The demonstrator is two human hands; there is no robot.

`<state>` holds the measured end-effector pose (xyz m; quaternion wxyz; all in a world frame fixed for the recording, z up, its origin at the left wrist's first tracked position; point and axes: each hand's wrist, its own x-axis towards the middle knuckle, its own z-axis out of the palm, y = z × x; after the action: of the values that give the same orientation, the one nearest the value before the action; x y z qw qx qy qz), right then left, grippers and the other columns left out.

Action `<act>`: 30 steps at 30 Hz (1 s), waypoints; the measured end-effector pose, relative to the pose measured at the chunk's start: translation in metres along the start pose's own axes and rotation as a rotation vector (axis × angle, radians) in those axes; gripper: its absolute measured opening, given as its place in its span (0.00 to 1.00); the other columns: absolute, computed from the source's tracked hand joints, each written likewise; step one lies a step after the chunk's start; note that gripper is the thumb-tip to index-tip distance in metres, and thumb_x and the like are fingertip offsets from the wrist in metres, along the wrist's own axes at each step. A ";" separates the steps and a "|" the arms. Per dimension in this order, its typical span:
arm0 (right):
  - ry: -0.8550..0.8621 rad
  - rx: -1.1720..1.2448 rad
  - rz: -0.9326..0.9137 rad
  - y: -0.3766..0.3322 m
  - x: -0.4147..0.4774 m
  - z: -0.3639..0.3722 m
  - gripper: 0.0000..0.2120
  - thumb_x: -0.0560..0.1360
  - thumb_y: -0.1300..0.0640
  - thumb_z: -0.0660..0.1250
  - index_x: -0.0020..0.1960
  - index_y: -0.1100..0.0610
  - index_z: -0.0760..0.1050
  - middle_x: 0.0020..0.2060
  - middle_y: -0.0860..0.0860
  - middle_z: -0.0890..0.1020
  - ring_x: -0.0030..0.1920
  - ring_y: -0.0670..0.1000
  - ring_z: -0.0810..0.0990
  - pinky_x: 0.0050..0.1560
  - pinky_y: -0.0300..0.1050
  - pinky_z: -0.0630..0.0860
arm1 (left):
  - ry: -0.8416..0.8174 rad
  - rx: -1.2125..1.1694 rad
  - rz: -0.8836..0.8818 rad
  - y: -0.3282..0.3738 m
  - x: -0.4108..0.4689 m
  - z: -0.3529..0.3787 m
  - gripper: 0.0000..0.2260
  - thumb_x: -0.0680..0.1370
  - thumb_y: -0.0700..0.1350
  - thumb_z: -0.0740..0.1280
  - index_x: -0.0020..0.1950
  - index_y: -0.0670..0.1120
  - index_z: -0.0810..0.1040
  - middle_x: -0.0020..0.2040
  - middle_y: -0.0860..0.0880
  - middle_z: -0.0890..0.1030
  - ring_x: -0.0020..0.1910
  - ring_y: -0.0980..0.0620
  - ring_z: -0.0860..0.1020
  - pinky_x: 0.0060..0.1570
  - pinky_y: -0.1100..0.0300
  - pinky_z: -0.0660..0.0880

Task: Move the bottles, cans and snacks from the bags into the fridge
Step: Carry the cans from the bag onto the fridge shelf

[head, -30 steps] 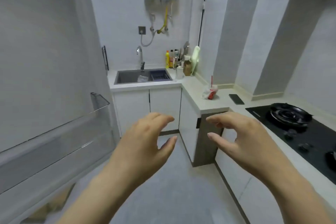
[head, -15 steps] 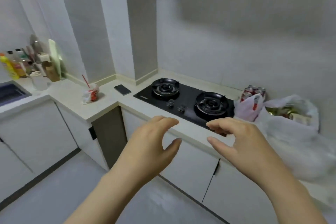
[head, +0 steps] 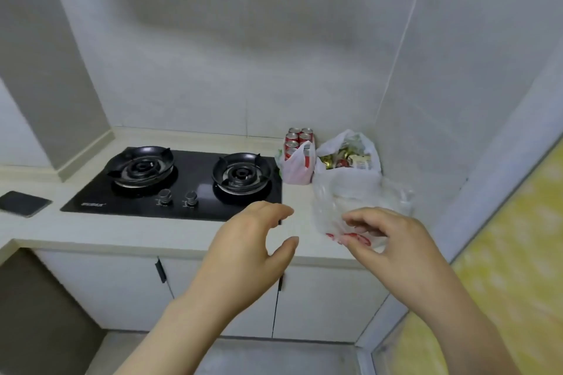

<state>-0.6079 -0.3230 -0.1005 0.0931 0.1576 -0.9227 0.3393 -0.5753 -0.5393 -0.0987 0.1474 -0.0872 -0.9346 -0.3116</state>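
Left hand (head: 243, 256) loosely curled, empty, over countertop (head: 122, 231) front edge. Right hand (head: 393, 246) half-curled, empty, in front of white plastic bag (head: 350, 189) at the right end.

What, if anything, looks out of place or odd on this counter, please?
Nothing looks spilled or damaged. Only the small plastic bag of red cans stands out slightly: it sits right beside the gas hob, a poor spot for plastic.

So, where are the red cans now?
Head view, right of centre: the red cans stand in the small bag by the back wall, between the stove and the bigger bag.
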 end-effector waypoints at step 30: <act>-0.085 0.043 0.166 0.187 0.272 0.031 0.10 0.75 0.52 0.69 0.56 0.43 0.79 0.48 0.36 0.80 0.50 0.33 0.77 0.53 0.29 0.72 | -0.131 -0.097 -0.149 -0.086 0.294 0.144 0.16 0.76 0.51 0.68 0.63 0.56 0.76 0.57 0.62 0.76 0.52 0.67 0.75 0.57 0.65 0.74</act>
<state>-0.9298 -0.2709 -0.1598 0.0219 0.0967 -0.9283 0.3585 -0.9060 -0.4991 -0.1596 0.0580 -0.0449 -0.9301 -0.3600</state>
